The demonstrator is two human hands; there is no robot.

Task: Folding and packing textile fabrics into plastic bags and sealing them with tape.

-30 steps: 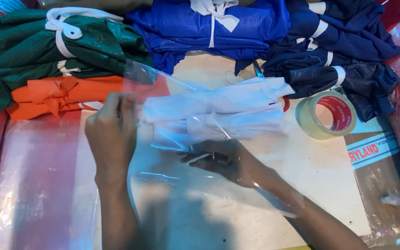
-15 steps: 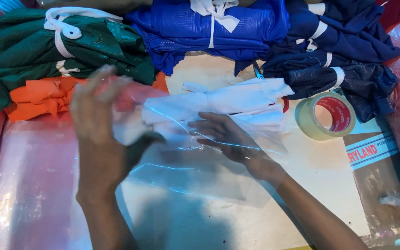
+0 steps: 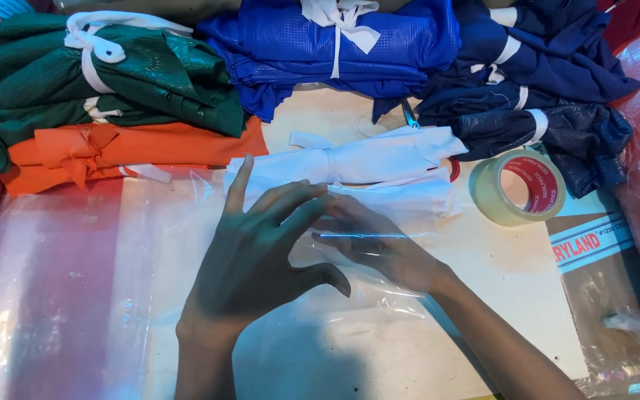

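My left hand point(image 3: 257, 255) lies flat with fingers spread on a clear plastic bag point(image 3: 379, 304) spread on the table. My right hand point(image 3: 375, 243) reaches in from the right with fingers apart; it looks to be inside the bag, under the glossy film, and its fingertips sit beside those of my left hand. Just beyond both hands lies a folded white garment bundle point(image 3: 364, 164), tied round its middle, with the bag's far edge touching it.
Tied garment stacks line the back: green point(image 3: 75, 74), orange point(image 3: 112, 148), blue point(image 3: 335, 44), navy point(image 3: 550, 89). A roll of clear tape point(image 3: 492, 198) stands right of the white bundle, red-handled scissors point(image 3: 455, 169) half hidden beside it. A pack of plastic bags point(image 3: 609, 296) lies at right.
My left hand let go of the raised bag edge and came down flat onto the bag. The bag now lies lower on the table. My right hand shifted slightly toward the white bundle.
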